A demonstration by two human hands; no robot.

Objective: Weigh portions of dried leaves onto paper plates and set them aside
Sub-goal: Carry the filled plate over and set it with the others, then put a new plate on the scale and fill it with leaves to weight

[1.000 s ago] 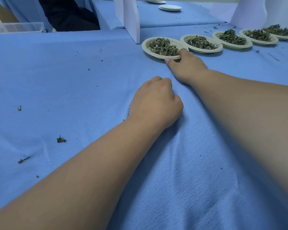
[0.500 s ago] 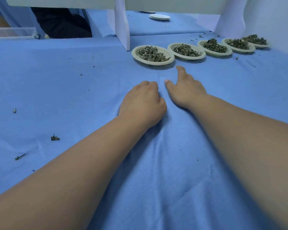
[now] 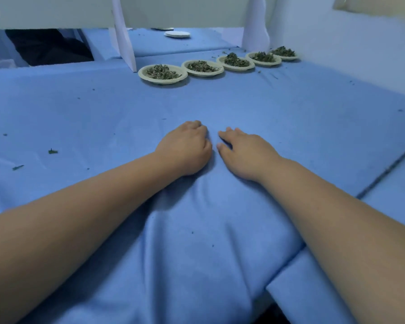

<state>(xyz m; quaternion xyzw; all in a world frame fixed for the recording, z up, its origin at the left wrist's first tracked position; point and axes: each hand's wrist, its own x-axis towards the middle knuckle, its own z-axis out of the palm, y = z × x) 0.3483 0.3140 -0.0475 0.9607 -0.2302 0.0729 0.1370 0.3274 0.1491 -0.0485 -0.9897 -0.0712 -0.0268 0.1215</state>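
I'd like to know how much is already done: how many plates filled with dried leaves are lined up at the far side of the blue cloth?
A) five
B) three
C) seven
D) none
A: five filled plates stand in one row, from the nearest plate to the farthest plate; the white plate further back looks empty.

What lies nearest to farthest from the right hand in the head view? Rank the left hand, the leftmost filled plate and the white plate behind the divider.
1. left hand, just left of the right hand
2. leftmost filled plate, ahead, beside the divider
3. white plate, beyond the divider, at the back
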